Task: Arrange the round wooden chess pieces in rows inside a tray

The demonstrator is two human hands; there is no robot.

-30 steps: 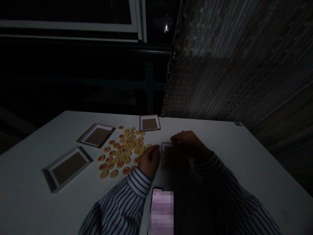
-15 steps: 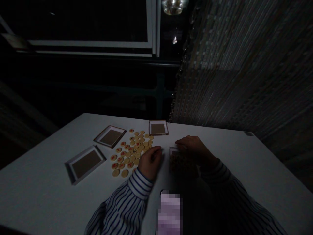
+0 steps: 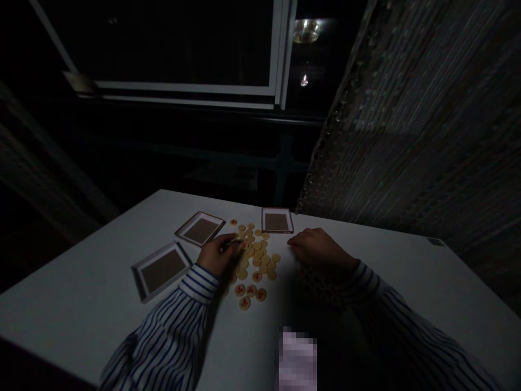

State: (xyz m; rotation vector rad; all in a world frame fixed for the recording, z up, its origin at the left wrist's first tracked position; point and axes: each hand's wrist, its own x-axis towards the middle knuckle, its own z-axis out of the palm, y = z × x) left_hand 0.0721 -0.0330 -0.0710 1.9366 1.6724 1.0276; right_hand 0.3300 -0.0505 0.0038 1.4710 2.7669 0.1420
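Round wooden Chinese chess pieces [image 3: 264, 259] lie in a loose pile on the white table, some with red characters showing. At the pile's left side is my left hand [image 3: 215, 254]. Its thumb and forefinger pinch what looks like one pale chess piece. My left forearm covers part of the pile. To the right, my right hand [image 3: 321, 250] hovers with curled fingers over a shadowed shallow box [image 3: 315, 285] that has several pieces in it. Whatever those fingers hold, if anything, is hidden in the dark.
Two shallow open boxes, one brown-rimmed [image 3: 178, 234] and one white-walled [image 3: 150, 294], rest left of the pile. Another small open box [image 3: 291, 224] sits behind it. A pixelated pale patch [image 3: 298, 361] covers something at the near edge. A beaded curtain [image 3: 366, 152] hangs at the right.
My left hand has crossed from the pile's right side to its left side. My right hand stays over the shadowed box. The view has swung a little to the left.
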